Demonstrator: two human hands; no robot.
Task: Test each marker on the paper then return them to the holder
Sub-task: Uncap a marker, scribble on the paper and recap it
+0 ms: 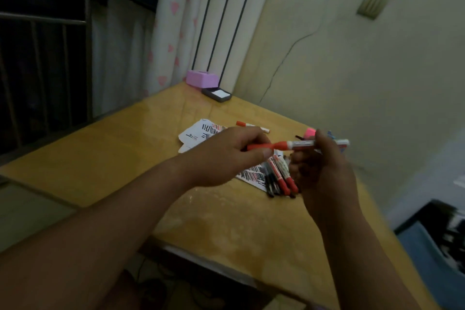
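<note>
As the red marker [302, 144] lies sideways in the air above the counter [120, 148], the left grip [226, 158] pinches its cap end and the right grip [324, 168] curls round its white body.

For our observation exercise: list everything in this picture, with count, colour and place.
table: one, yellow, under everything
paper: count unclear, white, mid-table
held marker: one, red, between both hands
loose marker: one, red-capped, beyond paper
marker pile: several, red and black, at paper's near edge
box: one, pink, far corner
tray: one, dark, beside box
pink object: one, behind right hand
left hand: grips marker's red end
right hand: grips marker's barrel
</note>
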